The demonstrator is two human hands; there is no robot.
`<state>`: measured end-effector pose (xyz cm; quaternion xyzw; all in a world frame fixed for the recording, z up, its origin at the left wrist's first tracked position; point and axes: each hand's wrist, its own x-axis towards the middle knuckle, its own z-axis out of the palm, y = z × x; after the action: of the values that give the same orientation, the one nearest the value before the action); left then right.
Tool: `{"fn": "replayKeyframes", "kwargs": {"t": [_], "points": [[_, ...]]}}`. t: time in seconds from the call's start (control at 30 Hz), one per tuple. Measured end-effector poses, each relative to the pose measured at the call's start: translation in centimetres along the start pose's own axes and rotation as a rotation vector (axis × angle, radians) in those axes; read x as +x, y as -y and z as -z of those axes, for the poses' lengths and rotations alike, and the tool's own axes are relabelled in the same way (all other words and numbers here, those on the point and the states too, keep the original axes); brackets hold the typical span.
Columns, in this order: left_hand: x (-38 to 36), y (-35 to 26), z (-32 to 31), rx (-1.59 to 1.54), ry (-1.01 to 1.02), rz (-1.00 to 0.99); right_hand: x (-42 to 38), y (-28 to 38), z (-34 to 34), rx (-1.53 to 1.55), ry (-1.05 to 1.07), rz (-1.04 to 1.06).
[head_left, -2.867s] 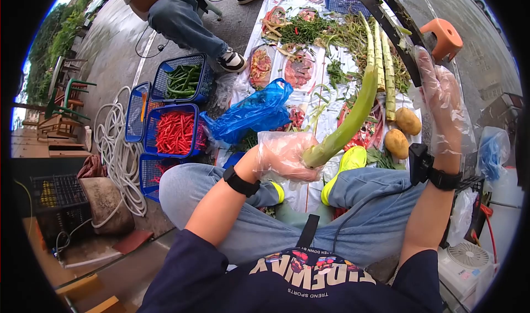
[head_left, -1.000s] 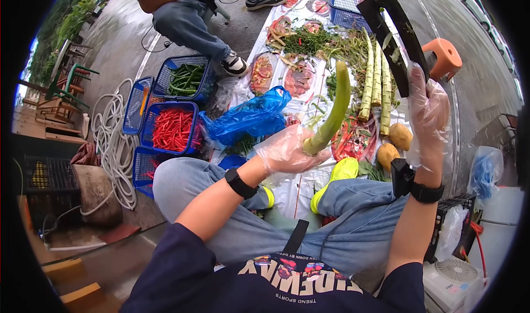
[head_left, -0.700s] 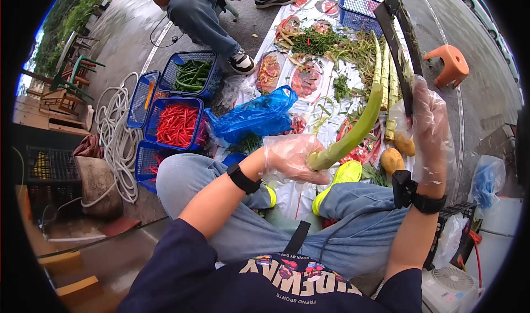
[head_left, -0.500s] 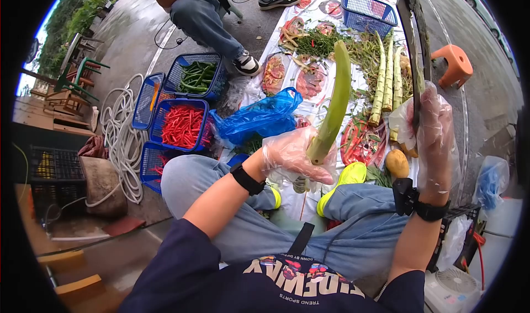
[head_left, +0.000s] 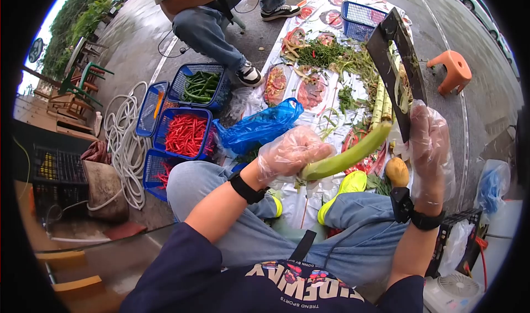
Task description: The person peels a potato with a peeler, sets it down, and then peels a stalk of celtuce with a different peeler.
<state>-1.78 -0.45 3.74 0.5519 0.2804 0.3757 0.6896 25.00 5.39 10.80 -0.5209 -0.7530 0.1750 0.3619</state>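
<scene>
Seated person, seen from above, both hands in thin clear plastic gloves, black band on each wrist.

Left hand [head_left: 291, 154]: grip closed round the thick lower end of a long pale-green peeled stalk [head_left: 349, 157]. The stalk runs from that hand up and to the right, held in the air above the knees, its far tip close against the blade; whether tip and blade touch cannot be told.

Right hand [head_left: 429, 147]: grip closed on the handle of a broad dark rectangular cleaver [head_left: 396, 59]. The blade stands raised, tilted up and away, with pale strips of peel clinging to its face.

Below the hands: blue-jeaned knees, and a yellow-green shoe [head_left: 346, 187] on a white plastic ground sheet [head_left: 298, 202]. A brown potato [head_left: 397, 171] lies on the sheet just beside the right wrist. Further out on the sheet, a row of pale-green ridged stalks [head_left: 382, 100], loose green trimmings, and shallow trays of reddish cuttings.

Left of the sheet: a crumpled blue plastic bag [head_left: 259, 126], a blue wire basket of red chillies [head_left: 186, 134], and a blue wire basket of green chillies [head_left: 200, 85]. A white coiled rope [head_left: 125, 142] lies on the wet pavement beyond them.

Top of view: another person crouching in jeans and black-and-white sneakers. An orange plastic stool [head_left: 454, 69] stands at far right.
</scene>
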Motion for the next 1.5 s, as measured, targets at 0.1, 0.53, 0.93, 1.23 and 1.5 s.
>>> {"fn": "replayKeyframes", "kwargs": {"t": [0.1, 0.53, 0.93, 1.23, 1.5], "points": [[0.5, 0.8, -1.2, 0.337, -0.104, -0.021, 0.2, 1.3, -0.2, -0.049, 0.055, 0.003], [1.2, 2.4, 0.6, 0.086, -0.61, 0.218, -0.1, 0.3, -1.5, 0.04, -0.073, -0.097], [0.7, 4.8, 0.5, 0.522, -0.541, -0.322, -1.1, 1.0, -2.9, -0.277, -0.051, 0.428], [0.3, 2.8, 0.3, 0.038, -0.418, 0.102, -1.0, -1.5, -2.7, -0.489, -0.202, 0.605], [-0.1, 2.7, 1.2, 0.583, -0.239, 0.183, 0.5, -1.2, -1.1, -0.398, -0.033, 0.28]]}}
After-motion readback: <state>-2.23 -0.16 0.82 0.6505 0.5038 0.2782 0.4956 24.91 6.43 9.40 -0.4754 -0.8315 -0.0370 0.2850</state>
